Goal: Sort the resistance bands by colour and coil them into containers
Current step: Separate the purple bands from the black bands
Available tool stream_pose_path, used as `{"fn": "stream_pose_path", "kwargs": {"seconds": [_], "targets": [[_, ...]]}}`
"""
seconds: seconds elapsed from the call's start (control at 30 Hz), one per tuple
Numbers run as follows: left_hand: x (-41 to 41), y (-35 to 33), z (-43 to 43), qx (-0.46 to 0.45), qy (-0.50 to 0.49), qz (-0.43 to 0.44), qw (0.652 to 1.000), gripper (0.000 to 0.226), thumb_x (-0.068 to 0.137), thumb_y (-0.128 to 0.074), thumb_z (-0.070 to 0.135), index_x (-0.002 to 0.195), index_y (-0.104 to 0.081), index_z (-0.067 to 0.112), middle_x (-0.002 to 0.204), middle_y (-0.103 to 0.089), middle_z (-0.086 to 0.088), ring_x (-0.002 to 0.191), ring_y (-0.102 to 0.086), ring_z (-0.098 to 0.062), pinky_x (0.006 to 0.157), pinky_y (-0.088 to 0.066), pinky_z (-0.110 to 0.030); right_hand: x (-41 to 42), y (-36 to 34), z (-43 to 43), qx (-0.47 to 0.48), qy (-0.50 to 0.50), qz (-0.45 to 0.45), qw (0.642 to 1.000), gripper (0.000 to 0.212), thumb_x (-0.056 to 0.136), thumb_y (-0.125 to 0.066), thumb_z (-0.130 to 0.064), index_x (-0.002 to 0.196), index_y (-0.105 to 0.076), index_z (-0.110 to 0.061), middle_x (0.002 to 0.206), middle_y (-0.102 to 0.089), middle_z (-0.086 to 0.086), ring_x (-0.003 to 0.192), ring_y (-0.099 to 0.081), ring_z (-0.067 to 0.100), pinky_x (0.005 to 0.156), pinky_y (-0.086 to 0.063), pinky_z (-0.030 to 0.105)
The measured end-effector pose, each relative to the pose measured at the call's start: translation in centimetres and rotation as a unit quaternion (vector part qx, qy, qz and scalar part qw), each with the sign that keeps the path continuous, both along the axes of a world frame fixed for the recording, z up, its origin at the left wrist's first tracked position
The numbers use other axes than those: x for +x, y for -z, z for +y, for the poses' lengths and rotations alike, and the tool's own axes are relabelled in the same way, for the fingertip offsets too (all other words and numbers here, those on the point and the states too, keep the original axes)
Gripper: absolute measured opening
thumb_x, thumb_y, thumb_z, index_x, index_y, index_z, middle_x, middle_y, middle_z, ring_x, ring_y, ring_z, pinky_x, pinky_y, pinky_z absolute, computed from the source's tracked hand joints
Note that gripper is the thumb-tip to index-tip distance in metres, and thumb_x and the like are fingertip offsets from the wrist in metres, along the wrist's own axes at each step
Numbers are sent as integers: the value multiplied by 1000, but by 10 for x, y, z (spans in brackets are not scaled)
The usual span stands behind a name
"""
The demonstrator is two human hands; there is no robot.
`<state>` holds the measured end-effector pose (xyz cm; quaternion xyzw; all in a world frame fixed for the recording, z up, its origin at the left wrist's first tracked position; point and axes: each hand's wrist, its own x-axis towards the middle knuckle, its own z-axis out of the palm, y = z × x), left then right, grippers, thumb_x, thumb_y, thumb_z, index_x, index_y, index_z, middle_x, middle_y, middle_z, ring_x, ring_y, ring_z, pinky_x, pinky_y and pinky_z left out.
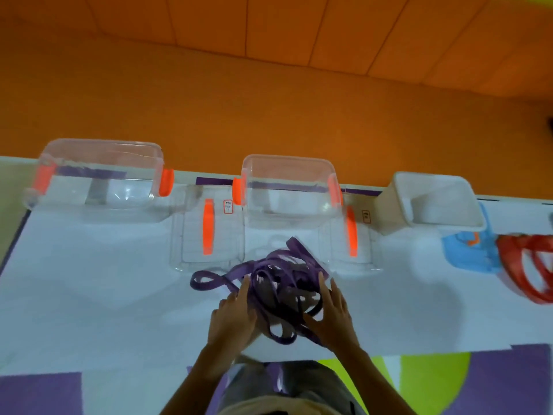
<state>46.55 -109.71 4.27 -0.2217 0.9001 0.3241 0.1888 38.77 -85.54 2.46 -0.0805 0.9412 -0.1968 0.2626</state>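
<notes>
We see the purple resistance bands (278, 283) as one loose tangle of flat, matte straps, many loops crossing over each other, darker where they pile up and paler lilac where a strap lies single. The tangle lies on the white surface (89, 280) just in front of the middle clear container (287, 163), nearer to us than that box and not touching it. Its long axis runs from our edge of the surface toward the middle container, leaning a little to the right, and the far end tapers into a folded strap that points at the container's right front corner. One stray loop twists into a figure-eight and trails out sideways to the left of the heap, lying flat. The left hand (236, 313) rests against the left flank of the tangle, fingers straight and together, pointing toward the middle container. The right hand (332, 316) presses on the right flank with fingers spread and straight, its thumb laid across a few straps; neither hand is curled round a band. Left of the middle container lies a clear lid (208, 226) with an orange handle, and right of it a second lid (351, 235). Further right of the middle container stands a white container (437, 202), with blue bands (466, 250) and red bands (526, 271) in front of it.
</notes>
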Motion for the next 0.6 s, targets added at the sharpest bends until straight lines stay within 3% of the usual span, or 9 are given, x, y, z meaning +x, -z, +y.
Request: {"fn": "stream_pose_path", "kwargs": {"seconds": [0.17,0.3,0.4,0.6], "targets": [[10,4,9,-65,11,-5,998,65,107,-50,35,166,-24,25,146,-60,-7,130,-60,-28,104,-51,-42,3,-4,4,-14,-3,5,1000,110,93,-76,-47,164,8,-38,178,-5,6,163,-10,33,126,-30,52],[11,-7,34,-130,90,25,987,60,88,-80,15,145,-63,9,132,-70,-21,122,-67,-43,93,-59,-55,3,-14,20,-28,10,19,999,99,99,-72,-35,166,1,-37,178,-6,7,164,-10,31,127,-28,49],[3,-17,60,-161,143,63,975,59,76,-89,6,133,-72,5,121,-74,-22,111,-72,-45,83,-63,-56,4,-23,46,-28,12,36,999,86,100,-70,-35,168,-17,-31,176,-12,7,163,-14,29,126,-30,44],[-25,-38,153,-184,203,93,957,48,89,-76,10,137,-69,8,134,-68,-19,125,-65,-43,99,-57,-56,14,-44,141,-29,58,61,996,58,103,-65,-33,157,-46,-26,167,-37,2,152,-36,26,117,-40,40]]}}
